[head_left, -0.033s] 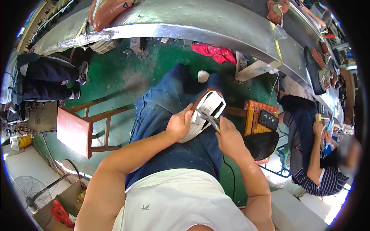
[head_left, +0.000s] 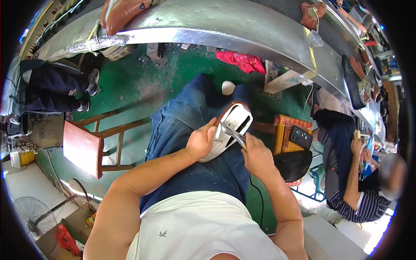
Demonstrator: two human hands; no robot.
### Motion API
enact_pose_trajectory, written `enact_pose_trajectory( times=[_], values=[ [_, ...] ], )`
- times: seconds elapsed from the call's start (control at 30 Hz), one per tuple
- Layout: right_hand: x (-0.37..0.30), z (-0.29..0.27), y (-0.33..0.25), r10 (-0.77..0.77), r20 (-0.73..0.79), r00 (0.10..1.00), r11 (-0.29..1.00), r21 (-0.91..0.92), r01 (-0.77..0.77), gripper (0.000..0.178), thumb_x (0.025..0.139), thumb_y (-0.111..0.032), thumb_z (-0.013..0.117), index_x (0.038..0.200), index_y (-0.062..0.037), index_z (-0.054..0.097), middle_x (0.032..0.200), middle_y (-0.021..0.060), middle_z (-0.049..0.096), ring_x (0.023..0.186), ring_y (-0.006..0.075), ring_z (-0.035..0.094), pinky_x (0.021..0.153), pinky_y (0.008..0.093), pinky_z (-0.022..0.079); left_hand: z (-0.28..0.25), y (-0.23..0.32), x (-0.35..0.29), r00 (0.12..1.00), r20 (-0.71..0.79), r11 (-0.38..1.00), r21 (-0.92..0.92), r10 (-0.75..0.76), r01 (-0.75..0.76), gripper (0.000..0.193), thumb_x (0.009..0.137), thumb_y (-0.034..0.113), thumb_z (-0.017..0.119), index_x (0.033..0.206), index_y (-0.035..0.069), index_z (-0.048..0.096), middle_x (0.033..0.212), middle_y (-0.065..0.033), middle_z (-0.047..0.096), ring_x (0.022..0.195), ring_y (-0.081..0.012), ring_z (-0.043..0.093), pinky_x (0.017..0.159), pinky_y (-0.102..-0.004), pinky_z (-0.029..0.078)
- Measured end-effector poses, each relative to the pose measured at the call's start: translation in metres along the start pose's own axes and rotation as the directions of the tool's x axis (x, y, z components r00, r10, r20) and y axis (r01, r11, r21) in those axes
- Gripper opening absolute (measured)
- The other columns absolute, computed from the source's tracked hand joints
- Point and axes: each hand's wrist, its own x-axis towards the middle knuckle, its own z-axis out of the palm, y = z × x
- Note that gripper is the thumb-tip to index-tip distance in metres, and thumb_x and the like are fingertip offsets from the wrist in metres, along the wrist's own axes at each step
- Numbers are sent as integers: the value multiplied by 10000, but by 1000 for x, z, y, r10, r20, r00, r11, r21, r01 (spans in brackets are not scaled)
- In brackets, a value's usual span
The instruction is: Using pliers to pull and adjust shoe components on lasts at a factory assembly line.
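A brown shoe with a white underside (head_left: 236, 117) lies sole-up on my lap, with its toe pointing away from me. My left hand (head_left: 201, 141) is closed on the shoe's left edge, thumb along the side. In my right hand (head_left: 258, 156) is a pair of metal pincers (head_left: 234, 133) with a yellowish handle, fingers wrapped round it. The pincers' head rests against the middle of the white underside. My right palm hides most of the handle.
A metal bench (head_left: 208, 34) crosses ahead, with a brown shoe (head_left: 125, 15) on it. At left stands a wooden stool (head_left: 84, 149). A phone (head_left: 301, 137) lies on a beaded seat (head_left: 284, 130) at right. Beyond, a seated co-worker (head_left: 359, 186) works with both hands.
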Motion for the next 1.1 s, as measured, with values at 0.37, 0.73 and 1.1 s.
enact_pose_trajectory(
  times=[0.37,0.73,1.1],
  values=[
    [-1,-19,68,61,785,617,337,565,-753,233,957,-157,664,1119,9,642,1026,79,719,848,141,671,740,332,548,-18,17,11,894,426,867,387,135,-315,564,1048,277,495,1580,180,334,1547,-240,394,1022,-420,688,816,-443,610],
    [33,15,31,89,26,996,942,322,-92,348,1045,-333,501,1128,-3,572,970,264,681,886,479,659,782,547,520,-31,30,25,821,571,844,449,-19,-293,599,1046,424,476,1602,365,259,1569,-316,311,940,-462,710,824,-481,604],
    [6,12,14,149,225,963,875,423,-234,359,1042,-344,501,1153,-12,582,926,253,683,855,474,662,757,547,520,-34,8,-19,929,330,986,36,-165,163,674,1007,296,550,1537,-53,321,1383,-345,550,1257,-450,584,1070,-412,458]
  ],
)
